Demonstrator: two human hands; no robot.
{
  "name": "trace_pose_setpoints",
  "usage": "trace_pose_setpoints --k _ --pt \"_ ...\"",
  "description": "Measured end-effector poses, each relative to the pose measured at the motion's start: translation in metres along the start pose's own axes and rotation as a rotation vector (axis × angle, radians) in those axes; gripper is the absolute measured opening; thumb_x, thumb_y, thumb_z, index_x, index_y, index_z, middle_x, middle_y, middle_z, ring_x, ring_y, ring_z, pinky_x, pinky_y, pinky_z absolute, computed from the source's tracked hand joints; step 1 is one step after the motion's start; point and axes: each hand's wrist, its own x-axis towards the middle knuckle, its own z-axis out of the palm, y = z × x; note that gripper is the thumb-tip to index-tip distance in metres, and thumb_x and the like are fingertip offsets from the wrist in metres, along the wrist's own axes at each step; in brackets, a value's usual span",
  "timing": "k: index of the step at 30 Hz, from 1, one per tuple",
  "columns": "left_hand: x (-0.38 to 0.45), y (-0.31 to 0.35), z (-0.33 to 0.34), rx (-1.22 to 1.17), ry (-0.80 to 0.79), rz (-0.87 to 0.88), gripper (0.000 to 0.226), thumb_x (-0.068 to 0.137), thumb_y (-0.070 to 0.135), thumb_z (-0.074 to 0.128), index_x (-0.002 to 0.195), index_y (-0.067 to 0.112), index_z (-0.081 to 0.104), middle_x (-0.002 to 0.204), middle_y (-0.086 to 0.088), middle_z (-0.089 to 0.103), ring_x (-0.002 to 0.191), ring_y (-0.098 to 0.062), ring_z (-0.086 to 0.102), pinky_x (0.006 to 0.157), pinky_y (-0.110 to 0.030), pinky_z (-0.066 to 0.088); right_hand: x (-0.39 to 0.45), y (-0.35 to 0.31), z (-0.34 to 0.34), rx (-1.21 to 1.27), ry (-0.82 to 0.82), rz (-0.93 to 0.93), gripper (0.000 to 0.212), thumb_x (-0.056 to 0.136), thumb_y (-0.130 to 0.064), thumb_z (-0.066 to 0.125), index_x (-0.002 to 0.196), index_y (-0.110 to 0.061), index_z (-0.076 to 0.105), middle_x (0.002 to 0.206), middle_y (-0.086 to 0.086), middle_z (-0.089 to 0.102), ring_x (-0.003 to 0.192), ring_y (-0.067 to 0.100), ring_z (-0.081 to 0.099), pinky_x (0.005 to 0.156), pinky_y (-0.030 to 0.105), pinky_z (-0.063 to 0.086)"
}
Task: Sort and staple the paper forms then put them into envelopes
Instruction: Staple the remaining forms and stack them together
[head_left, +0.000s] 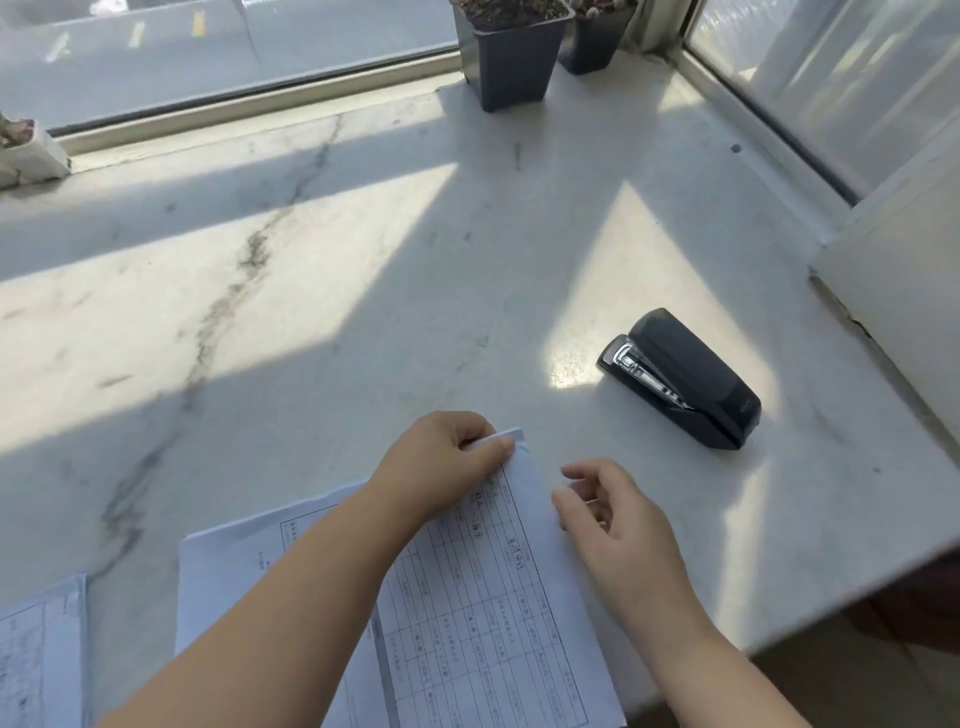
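Note:
A stack of printed paper forms (483, 613) lies on the marble sill near its front edge. My left hand (441, 467) pinches the far top corner of the top form, which is bent up under my thumb. My right hand (613, 514) hovers just right of that corner, fingers loosely curled and holding nothing. A black stapler (685, 379) lies on its side to the right, well apart from both hands. Another form (41, 660) lies at the lower left. No envelope is in view.
Two dark plant pots (511, 57) stand at the back by the window frame, and a white pot (26, 150) sits at the far left. A wall corner (893, 291) bounds the right side. The sill's front edge (779, 639) runs diagonally at lower right.

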Motion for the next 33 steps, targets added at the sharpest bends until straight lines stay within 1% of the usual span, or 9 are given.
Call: trace_pose_setpoints --k 2,4,6,8,10,12,18,25,33 --pt "-0.001 -0.003 0.0 -0.042 -0.004 0.001 0.031 0.089 0.033 0.061 0.063 0.018 0.056 0.045 0.014 0.044 0.044 -0.004 0.038 0.054 -0.022 0.032 0.019 -0.014 -0.031 -0.195 0.269 -0.211 0.014 0.084 -0.037 0.057 0.095 -0.029 0.06 0.088 -0.014 0.062 0.078 0.006 0.056 0.069 0.02 0.044" --pt "-0.001 -0.003 -0.001 -0.062 -0.007 0.002 0.032 0.086 0.039 0.062 0.065 0.015 0.059 0.046 0.014 0.044 0.045 -0.004 0.038 0.055 -0.023 0.032 0.047 -0.025 -0.061 -0.428 0.441 -0.328 0.033 0.082 -0.035 0.059 0.11 -0.019 0.06 0.104 -0.012 0.055 0.094 0.01 0.052 0.079 0.029 0.04" --pt "0.0 -0.003 -0.001 -0.056 -0.006 0.008 0.033 0.083 0.043 0.061 0.066 0.016 0.059 0.046 0.015 0.043 0.045 -0.004 0.038 0.055 -0.023 0.032 0.078 -0.031 -0.08 -0.636 0.379 -0.257 0.057 0.083 -0.035 0.068 0.133 -0.015 0.049 0.127 -0.001 0.05 0.118 0.02 0.047 0.097 0.038 0.035" --pt "0.001 -0.002 0.0 -0.029 -0.001 0.006 0.028 0.087 0.038 0.063 0.066 0.019 0.06 0.048 0.015 0.047 0.048 -0.005 0.043 0.057 -0.024 0.035 0.102 -0.031 -0.085 -0.735 0.177 -0.056 0.078 0.079 -0.036 0.074 0.145 -0.02 0.034 0.139 0.003 0.046 0.126 0.024 0.045 0.102 0.039 0.034" --pt "0.002 -0.002 0.001 -0.03 0.009 0.005 0.023 0.083 0.041 0.065 0.071 0.021 0.064 0.059 0.011 0.059 0.058 -0.01 0.055 0.062 -0.028 0.045 0.115 -0.03 -0.084 -0.738 0.074 0.044 0.06 0.08 -0.031 0.071 0.133 -0.024 0.043 0.124 0.002 0.058 0.107 0.026 0.054 0.084 0.035 0.042" --pt "0.002 -0.001 0.002 -0.048 0.024 -0.004 0.026 0.072 0.047 0.06 0.078 0.023 0.068 0.072 0.007 0.068 0.071 -0.015 0.065 0.071 -0.034 0.053 0.12 -0.031 -0.085 -0.75 0.058 0.023 0.032 0.082 -0.025 0.067 0.109 -0.023 0.051 0.102 0.0 0.062 0.089 0.026 0.053 0.07 0.032 0.038" --pt "0.003 0.003 0.005 -0.085 0.024 -0.029 0.015 0.07 0.041 0.064 0.071 0.027 0.068 0.067 0.011 0.066 0.065 -0.011 0.061 0.074 -0.035 0.054 0.091 -0.036 -0.075 -0.743 -0.234 -0.12 0.025 0.073 -0.009 0.066 0.08 -0.029 0.053 0.072 -0.007 0.059 0.074 0.018 0.055 0.058 0.029 0.037" --pt "-0.009 0.008 0.019 0.068 0.051 -0.027 0.012 0.084 0.036 0.061 0.073 0.032 0.061 0.07 0.015 0.061 0.075 -0.008 0.059 0.065 -0.023 0.042 0.058 -0.037 -0.051 -0.773 -0.415 -0.282 0.026 0.072 -0.009 0.063 0.085 -0.03 0.055 0.07 -0.009 0.06 0.068 0.011 0.055 0.056 0.024 0.037" --pt "-0.017 0.003 0.019 0.133 0.097 -0.032 0.01 0.088 0.036 0.056 0.091 0.032 0.065 0.09 0.013 0.064 0.09 -0.01 0.058 0.073 -0.023 0.04 0.052 -0.035 -0.053 -0.777 -0.482 -0.318 0.03 0.072 -0.008 0.066 0.085 -0.033 0.056 0.073 -0.008 0.062 0.069 0.012 0.055 0.058 0.027 0.042"
